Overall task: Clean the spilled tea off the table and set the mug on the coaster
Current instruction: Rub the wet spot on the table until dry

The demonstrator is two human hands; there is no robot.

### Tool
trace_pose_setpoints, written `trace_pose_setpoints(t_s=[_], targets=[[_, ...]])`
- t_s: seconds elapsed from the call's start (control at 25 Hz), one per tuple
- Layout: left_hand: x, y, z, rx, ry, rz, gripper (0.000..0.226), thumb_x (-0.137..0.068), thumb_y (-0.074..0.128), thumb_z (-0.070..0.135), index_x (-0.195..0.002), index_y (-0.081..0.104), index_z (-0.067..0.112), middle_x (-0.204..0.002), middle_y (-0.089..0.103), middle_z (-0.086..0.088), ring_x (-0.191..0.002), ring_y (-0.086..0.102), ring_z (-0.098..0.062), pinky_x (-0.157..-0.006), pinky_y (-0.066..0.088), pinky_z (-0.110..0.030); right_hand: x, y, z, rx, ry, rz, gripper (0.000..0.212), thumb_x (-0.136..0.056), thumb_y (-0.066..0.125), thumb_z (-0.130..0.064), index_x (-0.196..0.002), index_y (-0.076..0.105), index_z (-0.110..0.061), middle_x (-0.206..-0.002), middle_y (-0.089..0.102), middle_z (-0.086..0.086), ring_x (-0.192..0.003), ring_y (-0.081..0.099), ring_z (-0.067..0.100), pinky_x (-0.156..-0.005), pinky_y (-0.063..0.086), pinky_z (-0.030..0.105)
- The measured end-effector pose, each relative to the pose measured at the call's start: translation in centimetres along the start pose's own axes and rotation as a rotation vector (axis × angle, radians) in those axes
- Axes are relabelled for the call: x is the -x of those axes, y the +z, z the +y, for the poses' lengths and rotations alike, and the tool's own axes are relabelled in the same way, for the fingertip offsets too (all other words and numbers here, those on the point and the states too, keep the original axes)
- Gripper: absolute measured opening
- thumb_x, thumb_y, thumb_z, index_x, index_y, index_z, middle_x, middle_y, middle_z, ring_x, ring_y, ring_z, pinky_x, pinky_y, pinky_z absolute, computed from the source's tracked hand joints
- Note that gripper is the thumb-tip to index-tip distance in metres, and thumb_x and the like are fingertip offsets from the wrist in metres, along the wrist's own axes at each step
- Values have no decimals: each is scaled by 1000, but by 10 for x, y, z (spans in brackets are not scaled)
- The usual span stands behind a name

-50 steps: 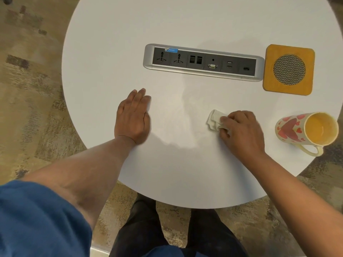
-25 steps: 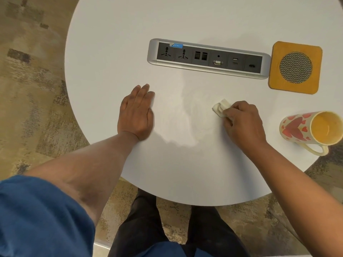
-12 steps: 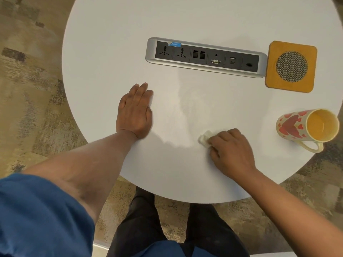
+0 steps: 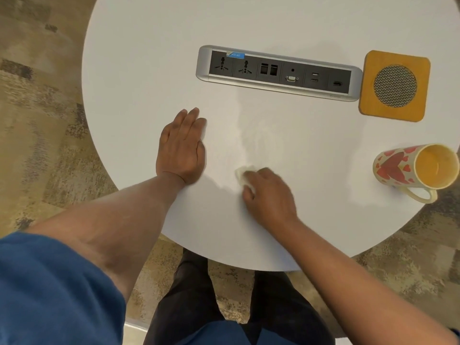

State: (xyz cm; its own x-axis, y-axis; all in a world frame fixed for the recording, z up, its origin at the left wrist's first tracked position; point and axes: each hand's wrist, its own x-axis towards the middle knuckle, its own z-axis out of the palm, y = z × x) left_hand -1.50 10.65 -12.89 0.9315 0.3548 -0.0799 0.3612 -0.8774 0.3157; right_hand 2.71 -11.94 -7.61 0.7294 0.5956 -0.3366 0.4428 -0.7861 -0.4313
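i am pressing my right hand (image 4: 267, 195) down on a small wad of tissue (image 4: 242, 173), fingers curled around it so that only a pale corner is showing past my knuckles; the hand and the wad are blurred. the wad is touching the white round tabletop (image 4: 149, 70) near its front edge, at the lower end of a faint yellowish smear of tea (image 4: 258, 135) that is running up toward the power strip (image 4: 278, 73). i am laying my left hand (image 4: 181, 148) flat on the tabletop just beside the smear, fingers straight and together, holding nothing. the mug (image 4: 415, 168) with red hearts is lying on its side at the right edge of the tabletop, its yellow inside facing me and its handle pointing toward the edge, well apart from both hands. the orange square coaster (image 4: 394, 85) with a round mesh centre is sitting beyond the mug, just beside the right end of the power strip, with nothing on it.
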Motion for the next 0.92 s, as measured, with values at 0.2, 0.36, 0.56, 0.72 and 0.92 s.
trace_pose_setpoints(t_s=[0.2,0.36,0.56,0.72,0.92], targets=[[0,-1,-1,3,0,-10,55,-89,44,16,-144,48,13,-162,39,-7,-153,29,-32,-119,26,-47,-70,-48,47,188,127,210,24,-90,51,-15,-99,73,-12,-86,60,17,-84,54,38,-60,36,36],[-1,-1,-1,-7,-4,-17,55,-90,46,16,-145,49,13,-162,39,-7,-153,29,-32,-119,26,-47,-132,-39,40,73,187,225,25,-93,48,-29,-96,64,-9,-94,56,6,-88,50,27,-66,29,30],[-1,-1,0,-12,1,2,56,-89,42,18,-144,49,13,-162,40,-8,-152,30,-32,-118,27,-47,-70,-13,7,75,-305,-29,27,-92,53,-17,-110,73,-19,-105,63,8,-94,53,34,-72,48,37],[0,0,-1,-8,4,15,55,-88,42,18,-143,49,13,-161,41,-7,-152,31,-31,-118,27,-46,-29,-30,48,46,-300,-40,26,-81,63,-7,-102,76,-16,-100,68,9,-87,59,37,-69,52,40],[-2,0,-3,-5,6,9,55,-88,44,17,-143,49,13,-161,41,-8,-152,31,-32,-117,27,-46,-125,-54,61,9,90,270,26,-92,53,-17,-106,75,-13,-111,66,11,-100,55,39,-74,39,29]])
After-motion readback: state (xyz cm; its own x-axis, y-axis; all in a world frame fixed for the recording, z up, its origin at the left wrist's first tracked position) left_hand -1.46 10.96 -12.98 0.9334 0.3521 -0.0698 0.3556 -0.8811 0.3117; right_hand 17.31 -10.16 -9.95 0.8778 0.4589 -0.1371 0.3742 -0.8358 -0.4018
